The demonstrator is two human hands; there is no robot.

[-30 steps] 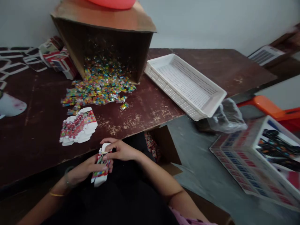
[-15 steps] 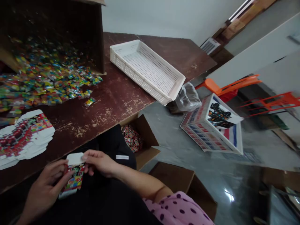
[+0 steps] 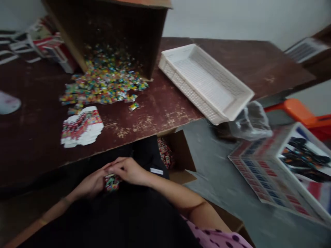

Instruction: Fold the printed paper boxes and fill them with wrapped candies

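Observation:
Over my lap, my left hand (image 3: 94, 182) and my right hand (image 3: 129, 170) come together on a small printed carton (image 3: 111, 182) with a red, green and multicoloured pattern. My left fingers wrap its far side, while my right thumb and fingers pinch its top edge. The carton's upper end is hidden by my fingers. On the table just ahead lies a fanned stack of flat printed cartons (image 3: 82, 127) with white flaps. Behind that stack, a heap of small wrapped candies (image 3: 103, 82) spills out of a cardboard box (image 3: 159, 41) lying on its side.
A white perforated tray (image 3: 207, 82) rests on the brown table (image 3: 144, 127). Below its edge, an open box (image 3: 183, 151) holds many small red packets. Right of it are a clear plastic bag (image 3: 252, 122), a striped crate (image 3: 274, 172) and an orange chair (image 3: 300, 112).
My view has swung left, so the table's things appear further right. My right fingers have moved over the carton's top, whose white flap stood up before and no longer shows.

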